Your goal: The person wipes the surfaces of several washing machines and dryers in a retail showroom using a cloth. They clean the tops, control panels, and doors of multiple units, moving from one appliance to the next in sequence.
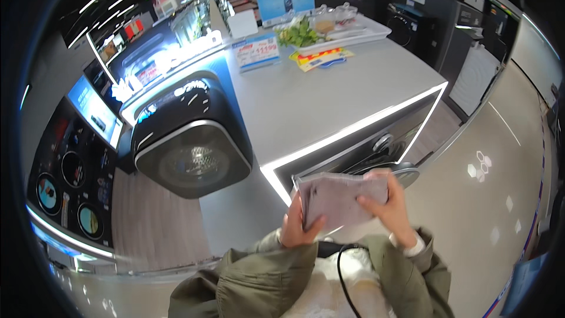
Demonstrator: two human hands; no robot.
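Note:
A flat, folded greyish-pink cloth (341, 200) is held up in front of my body, between both hands. My left hand (298, 224) grips its left edge, with the thumb on the near face. At the right edge, the thumb of my right hand (388, 205) presses on the face and the fingers go behind the top corner. Any fingers behind the cloth are hidden. The cloth is just off the near edge of a grey counter with a glowing white light strip (353, 132).
A black box-shaped appliance with a round glass window (197, 162) stands left of the counter (318, 106). On the counter are a price sign (256, 53), green leaves (301, 33), a white tray (371, 28) and colourful cards (322, 59). Dark appliances (409, 23) line the right.

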